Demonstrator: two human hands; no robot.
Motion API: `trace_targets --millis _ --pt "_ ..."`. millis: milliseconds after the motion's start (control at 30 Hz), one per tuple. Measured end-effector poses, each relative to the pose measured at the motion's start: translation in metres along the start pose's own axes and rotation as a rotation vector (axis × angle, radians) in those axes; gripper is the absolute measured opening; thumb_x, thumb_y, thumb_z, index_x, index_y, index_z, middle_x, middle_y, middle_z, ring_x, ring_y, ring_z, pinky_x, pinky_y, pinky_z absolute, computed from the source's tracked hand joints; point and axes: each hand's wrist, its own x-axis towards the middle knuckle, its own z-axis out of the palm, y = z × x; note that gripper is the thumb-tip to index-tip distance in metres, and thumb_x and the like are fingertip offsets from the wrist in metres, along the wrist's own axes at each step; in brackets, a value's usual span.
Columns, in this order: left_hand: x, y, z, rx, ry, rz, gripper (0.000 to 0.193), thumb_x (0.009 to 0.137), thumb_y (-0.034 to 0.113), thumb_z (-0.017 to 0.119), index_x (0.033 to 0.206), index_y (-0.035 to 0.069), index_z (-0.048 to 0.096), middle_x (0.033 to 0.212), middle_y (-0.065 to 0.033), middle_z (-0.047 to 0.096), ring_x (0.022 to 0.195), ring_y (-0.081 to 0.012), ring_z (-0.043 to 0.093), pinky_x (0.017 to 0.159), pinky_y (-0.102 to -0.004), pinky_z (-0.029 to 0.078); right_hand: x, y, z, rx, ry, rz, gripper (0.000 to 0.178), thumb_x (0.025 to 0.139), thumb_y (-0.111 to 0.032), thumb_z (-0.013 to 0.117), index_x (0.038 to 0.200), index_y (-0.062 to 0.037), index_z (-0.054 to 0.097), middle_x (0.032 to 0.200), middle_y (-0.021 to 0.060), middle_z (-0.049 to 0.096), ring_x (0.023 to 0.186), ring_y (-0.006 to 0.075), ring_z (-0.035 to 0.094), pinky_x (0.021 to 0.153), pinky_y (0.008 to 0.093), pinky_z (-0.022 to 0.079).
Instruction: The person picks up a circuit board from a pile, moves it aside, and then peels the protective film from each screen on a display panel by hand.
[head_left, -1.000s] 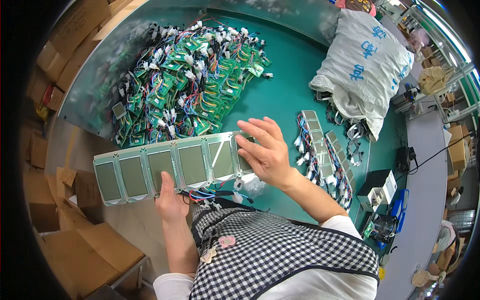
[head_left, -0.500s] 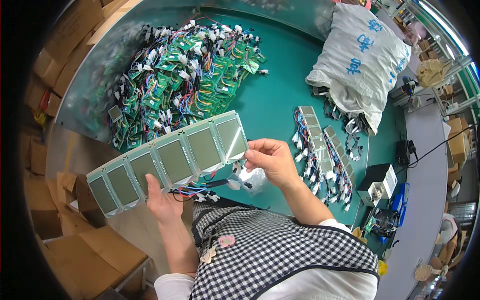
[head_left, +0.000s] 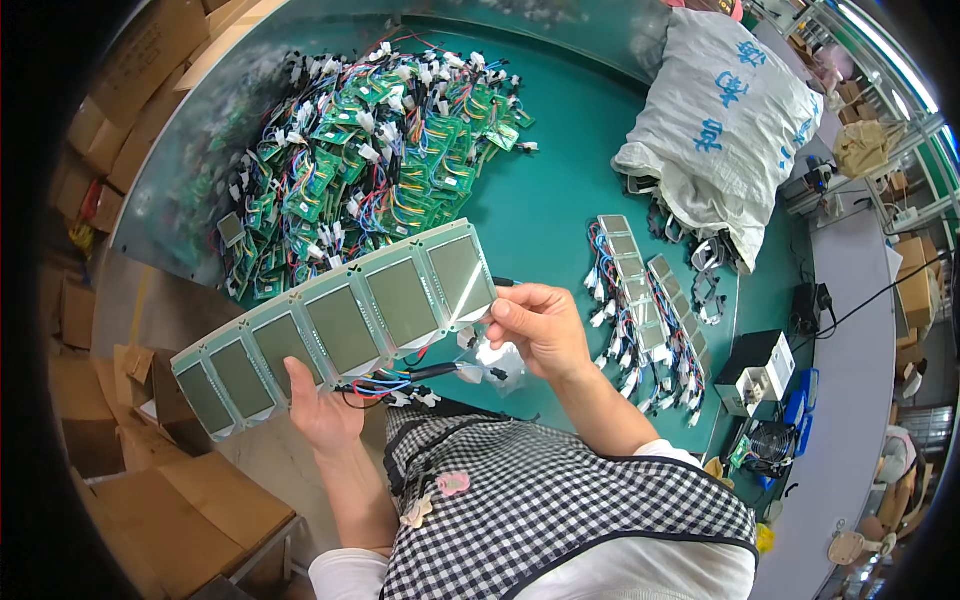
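Observation:
A long strip of joined circuit boards, each with a grey LCD screen (head_left: 342,327), is held up slantwise over the near edge of the bench. My left hand (head_left: 326,408) grips its lower edge, thumb on the front and the other fingers hidden behind. At the strip's right end my right hand (head_left: 540,328) pinches the corner between thumb and fingers. A black cable end shows just above the right fingers. Coloured wires with white connectors (head_left: 420,396) hang below the strip, next to a clear plastic bag (head_left: 500,368).
A big heap of wired green circuit boards (head_left: 370,160) covers the bench's far left. Two more LCD strips (head_left: 632,275) lie at right with their wires. Behind them slumps a white woven sack (head_left: 720,120). A white-and-black box (head_left: 755,370) stands far right; cardboard boxes (head_left: 190,510) flank the left.
The strip has shifted very slightly, its left end a little lower. A black cable end shows more above my right fingers. Both hands keep their hold.

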Motion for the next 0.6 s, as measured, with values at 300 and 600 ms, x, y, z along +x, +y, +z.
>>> trace_targets --millis 300,600 --pt "-0.004 -0.005 -0.018 0.002 -0.036 0.002 0.048 0.089 0.036 0.033 0.123 0.001 0.032 0.113 -0.0149 0.048 0.092 -0.0276 0.054 0.072 -0.0408 0.048 0.002 0.000 0.002 0.006 0.025 -0.045 0.017 0.077 -0.008 0.060 0.089 0.0040 0.060 0.073 0.0102 0.060 0.061 0.0138 0.059 0.054 0.0236 0.051" --pt "-0.004 -0.004 -0.017 -0.009 -0.042 0.039 0.048 0.090 0.035 0.033 0.124 0.002 0.031 0.116 -0.0144 0.046 0.095 -0.0279 0.053 0.073 -0.0416 0.048 0.003 0.002 0.005 0.000 0.024 -0.079 0.020 0.078 -0.009 0.059 0.093 0.0040 0.060 0.075 0.0092 0.061 0.064 0.0129 0.059 0.056 0.0232 0.051"
